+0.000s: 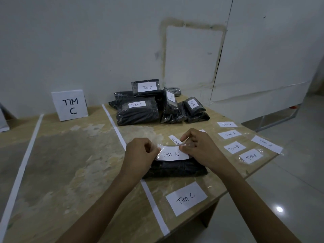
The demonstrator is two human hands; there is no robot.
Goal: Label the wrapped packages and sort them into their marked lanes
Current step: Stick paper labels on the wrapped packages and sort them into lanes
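Observation:
A black wrapped package (177, 168) lies on the wooden table in front of me. Just above its far edge I hold a white paper label reading "TIM B" (172, 154), backed with clear tape. My left hand (139, 152) pinches the label's left end. My right hand (198, 146) pinches its right end and the tape's upper edge. The label bows slightly between both hands. Behind it, a heap of black packages (138, 112) carries labels reading "TIM B" and "TIM C".
Several loose labels lie to the right, among them "TIM A" (251, 156), "TIM B" (235, 147) and a large "TIM C" (186, 198) near the front edge. White tape strips (114, 125) mark lanes. A standing "TIM C" sign (70, 105) marks the lane to the left.

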